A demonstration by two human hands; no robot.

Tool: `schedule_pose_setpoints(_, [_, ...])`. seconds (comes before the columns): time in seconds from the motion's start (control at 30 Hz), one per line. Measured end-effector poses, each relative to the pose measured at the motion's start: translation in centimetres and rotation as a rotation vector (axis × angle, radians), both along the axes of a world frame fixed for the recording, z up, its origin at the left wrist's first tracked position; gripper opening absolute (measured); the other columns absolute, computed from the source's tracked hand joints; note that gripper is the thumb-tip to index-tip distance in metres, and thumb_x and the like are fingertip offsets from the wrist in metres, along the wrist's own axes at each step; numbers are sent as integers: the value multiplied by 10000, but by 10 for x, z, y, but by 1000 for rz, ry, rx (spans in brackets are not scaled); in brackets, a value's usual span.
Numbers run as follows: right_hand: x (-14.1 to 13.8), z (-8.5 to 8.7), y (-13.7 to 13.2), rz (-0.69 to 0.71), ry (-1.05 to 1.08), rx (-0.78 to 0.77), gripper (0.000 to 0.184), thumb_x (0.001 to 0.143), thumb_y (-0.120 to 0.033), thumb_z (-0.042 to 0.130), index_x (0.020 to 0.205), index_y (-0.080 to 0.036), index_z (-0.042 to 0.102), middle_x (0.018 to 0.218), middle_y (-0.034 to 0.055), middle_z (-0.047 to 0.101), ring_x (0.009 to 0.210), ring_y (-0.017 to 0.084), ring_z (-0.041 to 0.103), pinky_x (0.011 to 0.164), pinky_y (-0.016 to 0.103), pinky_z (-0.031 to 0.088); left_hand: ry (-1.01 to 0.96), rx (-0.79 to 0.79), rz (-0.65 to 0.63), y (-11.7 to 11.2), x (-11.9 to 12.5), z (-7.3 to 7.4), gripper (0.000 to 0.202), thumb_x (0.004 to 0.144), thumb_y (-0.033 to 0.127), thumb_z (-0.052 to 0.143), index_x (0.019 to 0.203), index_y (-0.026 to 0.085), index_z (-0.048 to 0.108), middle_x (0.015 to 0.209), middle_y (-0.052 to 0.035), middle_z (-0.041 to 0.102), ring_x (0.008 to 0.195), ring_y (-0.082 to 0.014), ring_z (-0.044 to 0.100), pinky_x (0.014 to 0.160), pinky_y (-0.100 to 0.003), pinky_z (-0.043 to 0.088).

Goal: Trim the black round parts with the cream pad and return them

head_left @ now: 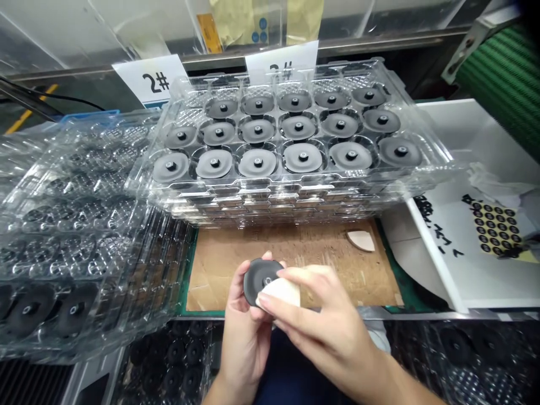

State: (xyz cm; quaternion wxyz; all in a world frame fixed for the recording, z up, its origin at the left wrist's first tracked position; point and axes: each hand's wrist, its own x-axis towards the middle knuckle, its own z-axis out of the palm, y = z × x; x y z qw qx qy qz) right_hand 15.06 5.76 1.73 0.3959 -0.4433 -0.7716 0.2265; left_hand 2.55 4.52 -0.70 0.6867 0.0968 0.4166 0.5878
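the left hand [242,329] gripped the black disc [260,278] by its rim, just before the near edge of the brown mat [253,247], so that its face looked up. the right hand [327,326] pinched a white pad [282,292] flat on that face. the mat gave free room up to the stacked clear trays [295,190], except one white wedge [361,241].

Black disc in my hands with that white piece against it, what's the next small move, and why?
Likely press the white piece flat against the black disc with the right hand, while the left hand steadies it. The piece overlaps only the disc's lower right edge and is pinched there, not visibly seated.
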Motion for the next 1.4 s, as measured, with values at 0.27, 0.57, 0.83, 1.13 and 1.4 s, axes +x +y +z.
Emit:
schedule_pose_setpoints(0.27, [7, -6, -6, -75, 29, 3, 288, 875, -120, 508, 1097, -206, 670, 1097, 96, 599, 973, 207, 516, 787, 375, 472, 13, -1, -25, 4, 3, 8, 474, 586, 164, 816, 988, 361, 659, 1130, 33, 706, 970, -177, 675, 698, -150, 544])
schedule_pose_setpoints(0.57, [22, -23, -8, -133, 352, -289, 245, 867, -298, 559, 1076, -270, 684, 1045, 52, 656, 997, 207, 566, 863, 366, 469, 74, 122, 24, 18, 0, 11, 512, 644, 350, 768, 1128, 326, 601, 1179, -27, 680, 1081, -243, 629, 902, -304, 518])
schedule_pose_setpoints(0.83, [39, -90, -48, -298, 678, -994, 472, 851, -556, 491, 763, -123, 657, 514, 29, 594, 412, 129, 534, 366, 215, 389, 27, -3, -30, 17, -2, -4, 498, 718, 388, 702, 1182, 249, 585, 1230, -88, 642, 1116, -265, 603, 1004, -391, 444])
schedule_pose_setpoints(1.13, [21, -14, 0, -219, 604, -549, 176, 857, -276, 563, 1016, -215, 609, 885, 35, 649, 730, 131, 620, 603, 222, 505, -17, -19, -147, 8, 9, -3, 513, 689, 371, 734, 1171, 248, 609, 1222, -72, 646, 1140, -234, 578, 964, -303, 465])
schedule_pose_setpoints(1.4, [15, 13, 19, 153, 128, -431, 192, 852, -65, 490, 899, -159, 651, 841, 13, 643, 766, 102, 592, 708, 190, 443, -17, -144, -186, 3, -3, -10, 466, 659, 361, 761, 1107, 274, 665, 1131, -54, 693, 920, -181, 661, 717, -212, 547])
